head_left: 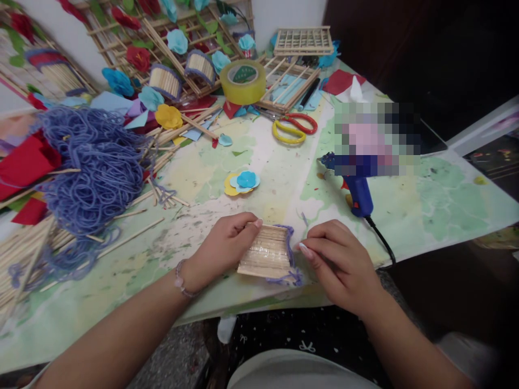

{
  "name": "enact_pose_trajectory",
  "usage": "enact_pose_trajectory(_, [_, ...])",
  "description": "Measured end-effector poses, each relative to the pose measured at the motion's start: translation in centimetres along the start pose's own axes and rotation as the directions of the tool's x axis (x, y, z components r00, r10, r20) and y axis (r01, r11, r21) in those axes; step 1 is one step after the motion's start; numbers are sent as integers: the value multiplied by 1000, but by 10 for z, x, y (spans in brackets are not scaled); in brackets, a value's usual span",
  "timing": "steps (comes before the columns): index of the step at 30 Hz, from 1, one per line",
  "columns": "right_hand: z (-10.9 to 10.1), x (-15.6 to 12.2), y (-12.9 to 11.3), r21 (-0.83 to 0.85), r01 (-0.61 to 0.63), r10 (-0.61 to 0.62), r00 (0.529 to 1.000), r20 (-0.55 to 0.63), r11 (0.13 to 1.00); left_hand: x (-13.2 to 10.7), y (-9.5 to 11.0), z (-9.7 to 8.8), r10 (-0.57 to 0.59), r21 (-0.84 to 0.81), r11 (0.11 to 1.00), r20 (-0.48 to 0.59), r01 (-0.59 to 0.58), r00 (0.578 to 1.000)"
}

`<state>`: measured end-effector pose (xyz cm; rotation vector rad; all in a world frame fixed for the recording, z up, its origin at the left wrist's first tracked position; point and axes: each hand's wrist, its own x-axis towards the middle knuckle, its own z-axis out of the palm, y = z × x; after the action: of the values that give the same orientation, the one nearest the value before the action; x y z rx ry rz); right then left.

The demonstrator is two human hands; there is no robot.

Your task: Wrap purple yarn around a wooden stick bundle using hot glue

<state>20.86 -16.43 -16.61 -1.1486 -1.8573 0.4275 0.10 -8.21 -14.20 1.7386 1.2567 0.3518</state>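
A small curved piece made of wooden sticks [265,251] is near the table's front edge, its hollow side up and shiny. Purple yarn [289,243] trims its right edge, with loose loops at the lower right corner. My left hand [229,237] grips the piece by its left side, thumb on the upper rim. Just right of the yarn edge, my right hand [344,265] is closed in a pinch, thumb against fingers. Whatever lies between those fingertips is too small to make out. Beyond the hands rests a layered yellow and blue paper flower [243,182].
On the right lies a blue glue gun [360,192] with its black cord. Scissors [294,128] and a tape roll [242,89] are farther back. At left are a heap of purple yarn [93,156] and many loose sticks. Flower-decorated lattices [133,32] lean at the back.
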Motion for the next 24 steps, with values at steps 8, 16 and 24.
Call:
enact_pose_trajectory(8, [8,6,-6,89,15,-33,979,199,996,1,0,1,8,8,1000,-10,-8,1000])
enact_pose_trajectory(16, [-1,-4,-1,86,-64,59,997,52,994,0,0,0,-12,6,1000,10,12,1000])
enact_pose_trajectory(24, [5,-3,-6,132,87,-108,981,159,987,2,1,0,6,25,1000,1,-6,1000])
